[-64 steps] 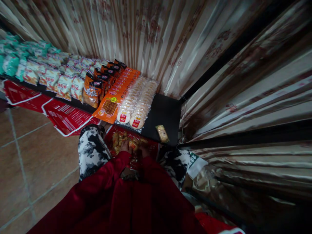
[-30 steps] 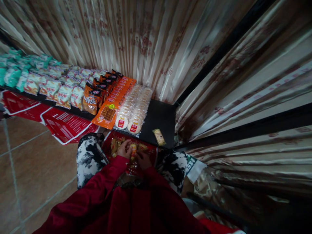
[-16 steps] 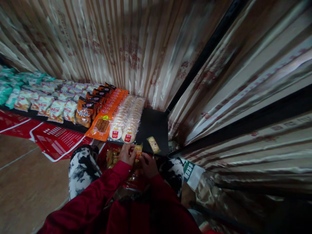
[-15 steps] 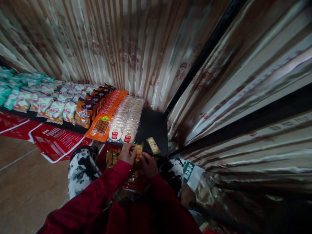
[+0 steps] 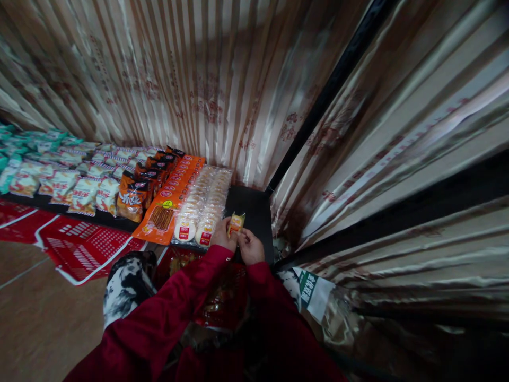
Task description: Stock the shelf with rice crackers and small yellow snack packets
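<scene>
My left hand (image 5: 224,235) is closed on a small yellow-wrapped snack packet (image 5: 236,223), holding it upright over the black shelf (image 5: 248,204). Just right of it, my right hand (image 5: 251,247) has its fingers curled at the packet's lower edge. Beside my left hand lie clear packs of round white rice crackers (image 5: 199,207). The shelf surface under my right hand is hidden. Below my forearms, a red basket (image 5: 222,317) holds several wrapped snacks (image 5: 220,292), partly covered by my sleeves.
Orange stick-snack bags (image 5: 161,212), dark orange bags (image 5: 131,196), white bags (image 5: 85,193) and green bags (image 5: 10,167) line the shelf leftward. Red baskets (image 5: 87,249) stand below. A pleated curtain (image 5: 222,79) and black poles (image 5: 322,106) border the shelf. A clear plastic bag (image 5: 338,318) lies right.
Both hands have lifted the yellow packet up and forward, from the shelf's front edge to above the shelf. The packet that lay on the shelf is no longer visible. The view has shifted slightly.
</scene>
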Demonstrator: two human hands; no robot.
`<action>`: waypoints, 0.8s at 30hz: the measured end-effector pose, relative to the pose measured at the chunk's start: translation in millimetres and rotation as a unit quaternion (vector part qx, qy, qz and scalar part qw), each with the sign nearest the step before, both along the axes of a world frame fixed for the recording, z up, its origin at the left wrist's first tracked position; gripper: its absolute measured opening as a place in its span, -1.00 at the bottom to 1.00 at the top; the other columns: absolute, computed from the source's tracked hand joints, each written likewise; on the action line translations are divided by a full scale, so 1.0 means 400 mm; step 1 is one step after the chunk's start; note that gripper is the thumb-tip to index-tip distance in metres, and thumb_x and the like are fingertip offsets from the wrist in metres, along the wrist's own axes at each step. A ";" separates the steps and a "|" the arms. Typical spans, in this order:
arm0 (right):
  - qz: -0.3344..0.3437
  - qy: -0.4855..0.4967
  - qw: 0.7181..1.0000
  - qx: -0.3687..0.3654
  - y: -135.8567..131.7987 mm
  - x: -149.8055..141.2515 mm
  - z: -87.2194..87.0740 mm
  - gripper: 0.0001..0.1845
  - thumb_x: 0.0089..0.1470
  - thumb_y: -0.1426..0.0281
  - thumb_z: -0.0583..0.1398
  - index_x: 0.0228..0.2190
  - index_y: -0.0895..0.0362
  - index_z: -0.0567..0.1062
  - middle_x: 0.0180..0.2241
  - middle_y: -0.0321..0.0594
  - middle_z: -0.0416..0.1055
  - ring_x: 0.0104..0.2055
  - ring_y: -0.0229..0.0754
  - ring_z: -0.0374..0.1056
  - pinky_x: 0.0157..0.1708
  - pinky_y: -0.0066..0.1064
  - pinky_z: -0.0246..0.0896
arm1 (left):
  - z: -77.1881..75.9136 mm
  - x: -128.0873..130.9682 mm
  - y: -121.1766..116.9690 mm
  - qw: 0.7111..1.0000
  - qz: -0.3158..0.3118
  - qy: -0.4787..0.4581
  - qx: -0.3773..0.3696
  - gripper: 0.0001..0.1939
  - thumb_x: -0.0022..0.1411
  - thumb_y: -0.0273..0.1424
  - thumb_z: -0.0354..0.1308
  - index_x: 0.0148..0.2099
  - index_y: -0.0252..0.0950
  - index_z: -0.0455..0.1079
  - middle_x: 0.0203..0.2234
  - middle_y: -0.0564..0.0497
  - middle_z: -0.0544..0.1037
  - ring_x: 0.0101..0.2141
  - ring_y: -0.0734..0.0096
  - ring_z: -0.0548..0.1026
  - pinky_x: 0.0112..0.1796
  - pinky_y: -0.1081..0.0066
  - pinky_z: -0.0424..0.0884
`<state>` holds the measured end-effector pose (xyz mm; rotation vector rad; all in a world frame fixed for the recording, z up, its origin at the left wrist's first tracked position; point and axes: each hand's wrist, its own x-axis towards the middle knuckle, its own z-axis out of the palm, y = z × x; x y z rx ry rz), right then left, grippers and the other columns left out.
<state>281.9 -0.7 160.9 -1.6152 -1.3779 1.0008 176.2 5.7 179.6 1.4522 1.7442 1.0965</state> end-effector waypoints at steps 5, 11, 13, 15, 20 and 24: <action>-0.031 -0.097 0.995 -0.003 0.077 -0.005 0.037 -0.74 0.04 0.31 0.11 -0.20 0.02 0.47 -0.33 -0.23 0.52 -0.31 -0.16 0.44 -0.32 -0.41 0.27 | 0.013 0.032 0.073 1.000 0.014 -0.015 -0.007 -0.52 0.03 -0.52 0.10 0.06 -0.34 0.28 -0.08 -0.14 0.45 -0.07 0.27 0.41 -0.01 0.30 0.32; -0.042 -0.153 0.987 -0.033 0.177 0.001 0.065 -0.72 -0.02 0.33 0.15 -0.22 0.00 0.51 -0.32 -0.20 0.51 -0.27 -0.09 0.41 -0.32 -0.37 0.24 | 0.056 0.054 0.151 0.999 0.036 -0.006 -0.034 -0.50 0.02 -0.52 0.11 0.07 -0.38 0.31 -0.07 -0.17 0.47 -0.04 0.24 0.41 -0.01 0.35 0.30; -0.026 -0.159 0.986 -0.050 0.212 0.005 0.073 -0.71 -0.05 0.36 0.19 -0.22 0.02 0.52 -0.30 -0.18 0.52 -0.25 -0.08 0.40 -0.31 -0.37 0.23 | 0.073 0.060 0.176 0.998 0.032 -0.005 -0.049 -0.51 0.03 -0.53 0.10 0.07 -0.40 0.30 -0.06 -0.17 0.47 -0.04 0.24 0.41 0.00 0.36 0.30; -0.014 -0.162 0.985 -0.059 0.244 0.006 0.083 -0.71 -0.06 0.38 0.20 -0.22 0.05 0.53 -0.26 -0.14 0.51 -0.23 -0.07 0.40 -0.29 -0.36 0.22 | 0.090 0.064 0.200 0.998 0.030 -0.009 -0.063 -0.51 0.06 -0.54 0.07 0.09 -0.40 0.29 -0.04 -0.18 0.46 -0.03 0.25 0.41 0.00 0.36 0.30; -0.025 -0.154 0.987 -0.035 0.308 0.002 0.101 -0.76 -0.02 0.38 0.16 -0.27 0.09 0.55 -0.25 -0.12 0.51 -0.21 -0.08 0.40 -0.24 -0.35 0.23 | 0.115 0.071 0.255 0.996 0.020 -0.030 -0.077 -0.55 0.08 -0.56 0.01 0.06 -0.33 0.31 -0.06 -0.13 0.48 -0.03 0.25 0.42 -0.01 0.35 0.31; -0.015 -0.162 0.986 -0.037 0.353 -0.001 0.094 -0.76 0.00 0.43 0.15 -0.25 0.14 0.55 -0.24 -0.05 0.51 -0.21 -0.06 0.41 -0.24 -0.33 0.24 | 0.111 0.078 0.295 0.994 0.030 -0.033 -0.097 -0.58 0.11 -0.52 -0.01 0.05 -0.33 0.32 -0.07 -0.17 0.49 -0.03 0.15 0.43 -0.02 0.26 0.32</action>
